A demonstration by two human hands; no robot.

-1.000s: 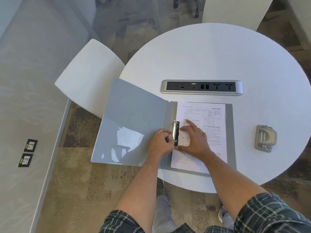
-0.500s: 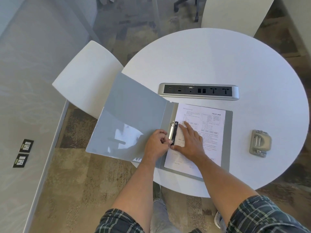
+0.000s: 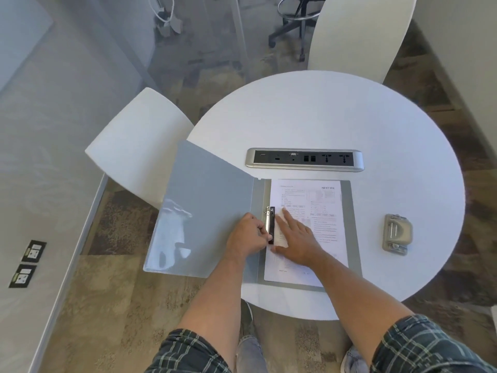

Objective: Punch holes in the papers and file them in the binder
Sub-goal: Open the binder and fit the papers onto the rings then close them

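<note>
While left hand (image 3: 248,236) pinches binder clasp (image 3: 270,225), right hand (image 3: 297,240) flattens papers (image 3: 320,211).

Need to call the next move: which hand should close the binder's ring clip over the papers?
Left, probably. The left hand already pinches the ring clip at the binder spine, while the right hand lies flat on the papers, keeping them aligned.

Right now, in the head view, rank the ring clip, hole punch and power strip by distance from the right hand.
1. Ring clip: just left of the right hand.
2. Hole punch: off to its right.
3. Power strip: beyond the papers; close to call with the punch.
</note>
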